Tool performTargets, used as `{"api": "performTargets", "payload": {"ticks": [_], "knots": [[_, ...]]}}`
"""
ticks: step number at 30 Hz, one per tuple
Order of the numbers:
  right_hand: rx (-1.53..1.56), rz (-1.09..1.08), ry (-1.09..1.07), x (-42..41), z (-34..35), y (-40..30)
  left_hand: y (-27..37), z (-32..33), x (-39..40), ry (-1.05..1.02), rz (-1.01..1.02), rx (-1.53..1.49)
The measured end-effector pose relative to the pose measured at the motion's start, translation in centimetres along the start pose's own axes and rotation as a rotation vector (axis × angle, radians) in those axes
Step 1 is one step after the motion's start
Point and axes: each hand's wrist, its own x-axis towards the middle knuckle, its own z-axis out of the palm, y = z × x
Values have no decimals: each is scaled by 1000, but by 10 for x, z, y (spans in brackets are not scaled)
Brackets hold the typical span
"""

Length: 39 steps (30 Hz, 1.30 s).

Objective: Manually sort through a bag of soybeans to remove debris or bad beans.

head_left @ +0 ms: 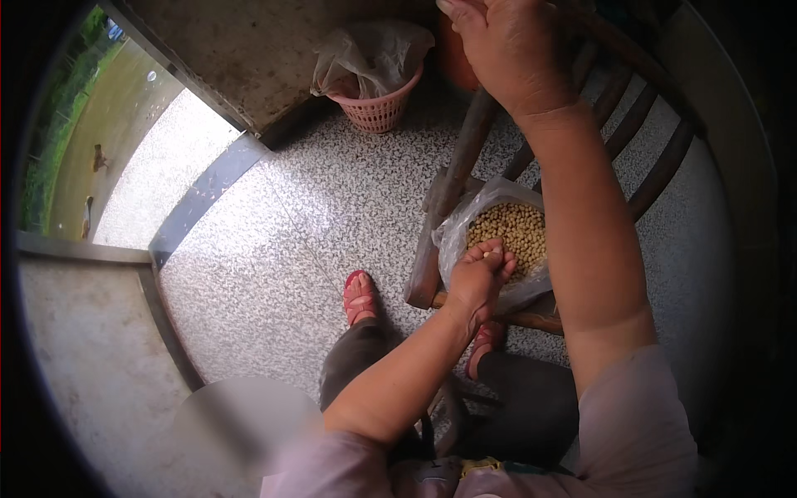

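Observation:
My left hand [482,274] is at the near side of a clear plastic bag [453,239] full of dry tan beans [507,227], which look like soybeans. Its fingers are curled with the thumb against them. A pale spot shows at the fingertips, and I cannot tell whether it is a bean or a nail. The bag rests, mouth open, on a dark wooden chair [426,274]. My right hand [517,56] reaches far out at the top edge, above the chair's arm. Its fingertips are cut off or turned away, so any hold is hidden. My right forearm covers the bag's right side.
A pink plastic basket [373,112] lined with a clear bag stands by the wall, beside an orange-red object [457,59]. The chair's slatted back [660,165] rises at right. Speckled floor [261,299] leads left to a doorway sill [205,187]; birds [98,159] are outside.

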Motion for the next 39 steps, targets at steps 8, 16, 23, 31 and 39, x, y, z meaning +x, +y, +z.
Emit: {"api": "performTargets", "payload": {"ticks": [8, 16, 23, 31, 39], "knots": [[517, 792, -284, -125, -34, 22, 5, 1, 0, 112, 63, 33], [24, 318, -769, -262, -1, 80, 10, 1, 3, 219, 190, 64], [-548, 237, -1090, -250, 32, 94, 6, -2, 3, 201, 189, 80], [-561, 399, -1259, -251, 44, 105, 6, -4, 3, 171, 176, 79], [327, 886, -1193, -224, 14, 71, 9, -6, 2, 158, 179, 65]]}}
